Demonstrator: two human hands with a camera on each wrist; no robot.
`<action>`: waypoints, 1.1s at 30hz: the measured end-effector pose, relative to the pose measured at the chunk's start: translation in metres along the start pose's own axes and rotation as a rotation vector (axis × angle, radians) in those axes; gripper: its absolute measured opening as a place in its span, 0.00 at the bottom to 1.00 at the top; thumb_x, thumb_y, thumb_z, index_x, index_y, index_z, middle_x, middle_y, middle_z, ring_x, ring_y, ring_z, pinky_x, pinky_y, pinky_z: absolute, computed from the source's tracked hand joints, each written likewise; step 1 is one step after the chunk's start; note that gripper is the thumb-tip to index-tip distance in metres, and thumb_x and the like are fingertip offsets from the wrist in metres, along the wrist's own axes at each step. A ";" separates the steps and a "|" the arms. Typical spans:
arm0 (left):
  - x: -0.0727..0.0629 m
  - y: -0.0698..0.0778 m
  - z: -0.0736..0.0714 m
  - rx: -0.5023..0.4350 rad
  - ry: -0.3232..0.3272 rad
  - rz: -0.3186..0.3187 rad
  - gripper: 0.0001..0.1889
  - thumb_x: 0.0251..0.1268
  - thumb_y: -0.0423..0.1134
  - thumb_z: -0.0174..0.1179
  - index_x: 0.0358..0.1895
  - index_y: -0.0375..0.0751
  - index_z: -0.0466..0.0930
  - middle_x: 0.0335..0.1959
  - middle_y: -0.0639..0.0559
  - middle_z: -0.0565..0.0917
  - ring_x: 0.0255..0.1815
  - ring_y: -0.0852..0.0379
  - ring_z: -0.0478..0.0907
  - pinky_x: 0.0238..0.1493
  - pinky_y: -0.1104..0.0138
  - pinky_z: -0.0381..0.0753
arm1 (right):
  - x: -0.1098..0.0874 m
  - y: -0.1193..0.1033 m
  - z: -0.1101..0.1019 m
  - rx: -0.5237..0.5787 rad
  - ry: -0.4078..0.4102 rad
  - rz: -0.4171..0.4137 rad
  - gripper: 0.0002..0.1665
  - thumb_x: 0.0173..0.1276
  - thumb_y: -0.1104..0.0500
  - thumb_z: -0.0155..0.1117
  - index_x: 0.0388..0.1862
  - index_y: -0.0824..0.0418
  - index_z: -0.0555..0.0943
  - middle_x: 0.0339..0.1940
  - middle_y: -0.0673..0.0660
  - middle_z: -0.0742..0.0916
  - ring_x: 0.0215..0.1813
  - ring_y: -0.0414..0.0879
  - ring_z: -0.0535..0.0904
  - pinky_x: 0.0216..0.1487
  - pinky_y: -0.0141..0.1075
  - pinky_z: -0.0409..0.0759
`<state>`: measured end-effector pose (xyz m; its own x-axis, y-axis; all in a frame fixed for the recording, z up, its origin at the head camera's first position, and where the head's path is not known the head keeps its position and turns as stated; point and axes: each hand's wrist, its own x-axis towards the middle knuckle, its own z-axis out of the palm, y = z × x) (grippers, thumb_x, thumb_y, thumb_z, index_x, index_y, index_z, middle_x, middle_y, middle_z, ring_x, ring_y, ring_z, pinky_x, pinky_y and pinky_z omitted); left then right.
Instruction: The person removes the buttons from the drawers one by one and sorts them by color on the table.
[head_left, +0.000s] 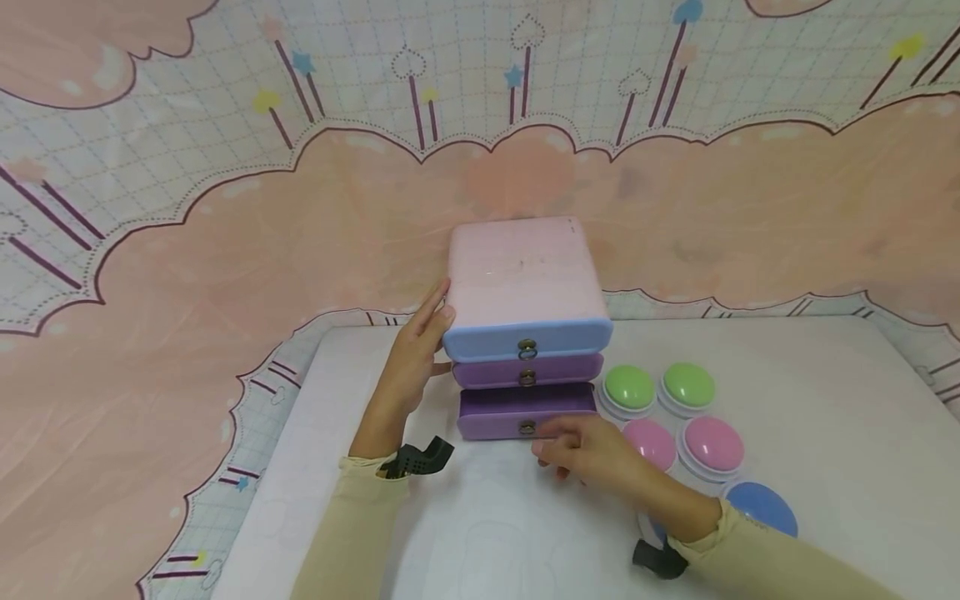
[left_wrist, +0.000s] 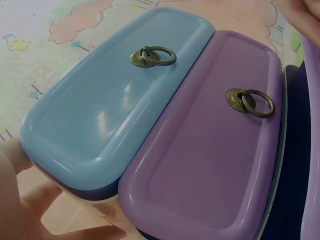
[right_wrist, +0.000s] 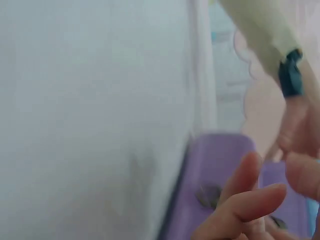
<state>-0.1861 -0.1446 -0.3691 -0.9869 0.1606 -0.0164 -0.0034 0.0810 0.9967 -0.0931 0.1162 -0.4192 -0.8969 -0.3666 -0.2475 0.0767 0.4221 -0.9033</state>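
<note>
A small drawer cabinet (head_left: 525, 275) with a pink top stands on the white table. Its upper drawer (head_left: 487, 342) has a blue front, and a purple middle drawer (head_left: 487, 373) sits below; both look closed. The purple bottom drawer (head_left: 487, 428) is pulled out, and the part of its inside that shows is bare. Against the cabinet's left side rests my left hand (head_left: 405, 367), fingers spread. My right hand (head_left: 592, 450) is just right of the bottom drawer's brass ring pull (head_left: 527, 428), fingers loosely bent. In the right wrist view these fingers (right_wrist: 250, 205) overlap the brass pull (right_wrist: 207, 195); no grip shows.
Right of the cabinet stand several round domes on white bases: green (head_left: 630, 387), pink (head_left: 714, 443) and blue (head_left: 761, 507). My right forearm partly covers some of them. A patterned pink cloth (head_left: 360, 233) hangs behind the white table (head_left: 840, 400).
</note>
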 end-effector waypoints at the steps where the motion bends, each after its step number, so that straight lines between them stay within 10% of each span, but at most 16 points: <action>1: 0.000 0.000 0.000 0.001 0.000 -0.001 0.27 0.77 0.60 0.52 0.76 0.81 0.60 0.82 0.73 0.53 0.77 0.34 0.63 0.59 0.33 0.75 | 0.000 0.002 0.003 0.054 -0.006 0.045 0.28 0.70 0.48 0.69 0.61 0.64 0.81 0.37 0.58 0.92 0.29 0.44 0.83 0.26 0.34 0.75; 11: 0.000 0.001 0.001 -0.006 -0.009 0.005 0.28 0.78 0.59 0.52 0.77 0.79 0.59 0.82 0.72 0.53 0.78 0.34 0.62 0.59 0.31 0.74 | 0.003 0.017 0.022 0.335 0.027 0.175 0.37 0.72 0.49 0.67 0.72 0.67 0.70 0.43 0.59 0.91 0.31 0.41 0.83 0.23 0.32 0.74; 33: 0.001 0.001 0.001 -0.001 0.001 -0.006 0.27 0.77 0.59 0.52 0.76 0.80 0.60 0.81 0.74 0.53 0.78 0.35 0.63 0.59 0.33 0.76 | 0.021 0.025 0.037 0.497 0.092 0.260 0.12 0.79 0.56 0.55 0.48 0.66 0.77 0.33 0.49 0.89 0.27 0.39 0.80 0.22 0.30 0.72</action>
<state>-0.1866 -0.1435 -0.3678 -0.9870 0.1593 -0.0225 -0.0097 0.0807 0.9967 -0.0944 0.0884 -0.4602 -0.8538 -0.2195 -0.4721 0.4758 0.0393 -0.8787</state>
